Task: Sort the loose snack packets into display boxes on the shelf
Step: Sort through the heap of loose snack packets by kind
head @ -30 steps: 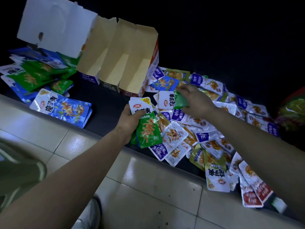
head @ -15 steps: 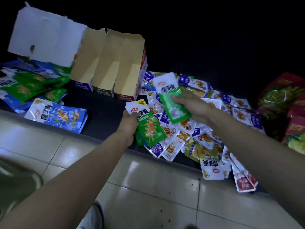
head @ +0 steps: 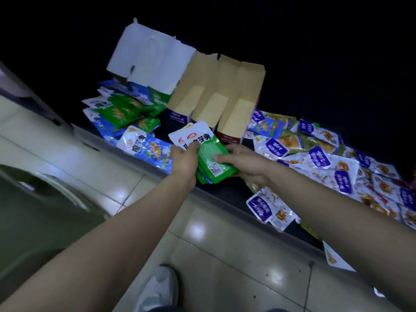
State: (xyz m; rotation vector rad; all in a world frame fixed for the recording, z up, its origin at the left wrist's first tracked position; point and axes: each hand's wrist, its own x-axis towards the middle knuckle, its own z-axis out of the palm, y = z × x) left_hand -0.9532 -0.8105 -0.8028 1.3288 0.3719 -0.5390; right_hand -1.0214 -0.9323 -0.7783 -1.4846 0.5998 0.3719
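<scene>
While you are holding the stack of green packets (head: 211, 164) just above the front edge of the dark shelf (head: 222, 190), both hands are closing on it from opposite sides. Your left hand (head: 183, 162) is gripping the stack's left edge — thumb lying across the top, the other fingers curling underneath and out of sight. Your right hand (head: 246, 165) is pinching the right side, with the thumb pressing flat on the uppermost packet's plain green back and the fingers wrapping round the far edge. A white-topped packet (head: 191, 136) is sticking out of the stack at the far end, printed side up.

Directly behind the stack, three open brown display boxes (head: 216, 97) are standing side by side on the shelf, flaps raised; whether anything is inside them cannot be told from this angle. A fourth box with a white flap (head: 150, 57) is standing to their left, leaning over a heap of green and blue packets (head: 119, 109). A large blue packet (head: 146, 147) is lying flat just left of your left hand, near the shelf edge.

To the right, the loose pile of purple-and-white packets (head: 326, 158) is spreading across the shelf, some hanging over its front edge beneath your right forearm.

Below the shelf, glossy floor tiles (head: 225, 255) are catching reflections — a grey shoe (head: 157, 287) is showing at the bottom of the view.
</scene>
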